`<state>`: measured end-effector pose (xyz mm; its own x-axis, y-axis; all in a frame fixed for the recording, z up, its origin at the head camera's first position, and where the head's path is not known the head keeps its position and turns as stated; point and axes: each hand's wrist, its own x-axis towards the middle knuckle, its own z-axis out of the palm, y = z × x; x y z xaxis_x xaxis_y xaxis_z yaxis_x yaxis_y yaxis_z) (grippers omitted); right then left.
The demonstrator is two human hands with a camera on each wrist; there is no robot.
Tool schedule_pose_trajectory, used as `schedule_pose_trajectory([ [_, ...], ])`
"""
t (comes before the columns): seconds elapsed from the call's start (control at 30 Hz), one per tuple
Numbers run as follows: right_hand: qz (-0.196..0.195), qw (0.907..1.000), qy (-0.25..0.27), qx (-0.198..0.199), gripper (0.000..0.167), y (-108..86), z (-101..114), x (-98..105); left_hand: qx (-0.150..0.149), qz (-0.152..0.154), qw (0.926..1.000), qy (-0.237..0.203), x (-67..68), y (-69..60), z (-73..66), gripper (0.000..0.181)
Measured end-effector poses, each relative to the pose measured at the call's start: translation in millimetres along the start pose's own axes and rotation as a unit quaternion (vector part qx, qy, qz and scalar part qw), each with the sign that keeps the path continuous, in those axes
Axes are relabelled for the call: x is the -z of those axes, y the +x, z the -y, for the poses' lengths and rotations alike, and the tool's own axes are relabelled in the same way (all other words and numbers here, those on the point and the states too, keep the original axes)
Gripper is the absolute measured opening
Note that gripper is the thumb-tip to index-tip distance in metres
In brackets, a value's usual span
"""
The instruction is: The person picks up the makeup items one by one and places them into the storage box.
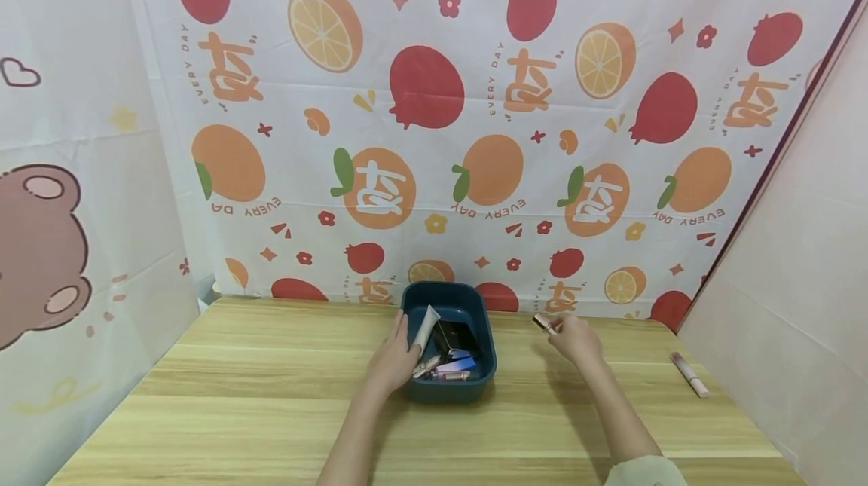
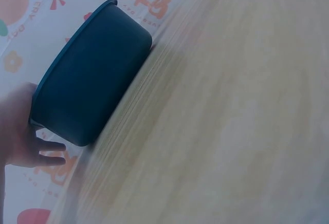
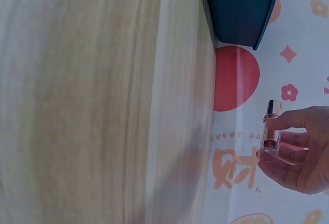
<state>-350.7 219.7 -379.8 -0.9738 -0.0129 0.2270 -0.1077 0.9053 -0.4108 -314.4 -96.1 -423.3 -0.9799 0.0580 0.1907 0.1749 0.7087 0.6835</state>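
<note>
A dark blue plastic bin [image 1: 487,335] stands near the table's back edge, holding a pale squeeze tube [image 1: 426,328], a black box [image 1: 456,337] and several small cosmetic items. My left hand [image 1: 393,359] holds the bin's left rim, with the thumb over the edge; two of its fingers [image 2: 51,160] stick out past the bin in the left wrist view. To the right of the bin, my right hand [image 1: 576,338] pinches a small lipstick [image 3: 271,131] above the table. The lipstick has a shiny gold-and-dark end and a clear, reddish body.
A slim pink tube [image 1: 689,374] lies on the wood-grain table [image 1: 271,395] toward the right edge. Behind the table hangs a fruit-print curtain [image 1: 434,169], with pale sheets at both sides.
</note>
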Motion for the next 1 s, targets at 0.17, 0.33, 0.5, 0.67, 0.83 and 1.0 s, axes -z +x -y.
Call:
schedule_pose_trajectory([
  [0.17,0.0,1.0,0.0,0.003,0.023,-0.4,4.5,-2.0,0.001,0.001,1.0,-0.003,-0.5,-0.5,-0.2,0.06],
  [0.33,-0.004,1.0,0.002,0.007,0.024,-1.2,9.3,-2.5,0.002,0.0,1.0,-0.004,-0.3,-0.4,-0.3,0.06],
  [0.5,-0.007,0.9999,0.003,0.015,0.024,-0.9,12.5,-2.7,0.002,0.001,1.0,-0.003,-0.2,-0.4,-0.1,0.06],
  [0.67,-0.007,0.9998,0.005,0.02,0.021,-0.3,16.0,-2.6,0.006,-0.001,1.0,-0.005,-0.9,-0.2,0.0,0.06],
  [0.83,-0.004,0.9997,0.005,0.021,0.021,0.0,21.1,-1.8,0.009,-0.003,1.0,-0.002,-1.9,0.2,0.2,0.06],
  [1.0,-0.01,0.9995,0.0,0.031,0.021,0.4,25.9,-1.8,0.005,-0.005,1.0,-0.001,-1.5,-0.1,-0.6,0.06],
])
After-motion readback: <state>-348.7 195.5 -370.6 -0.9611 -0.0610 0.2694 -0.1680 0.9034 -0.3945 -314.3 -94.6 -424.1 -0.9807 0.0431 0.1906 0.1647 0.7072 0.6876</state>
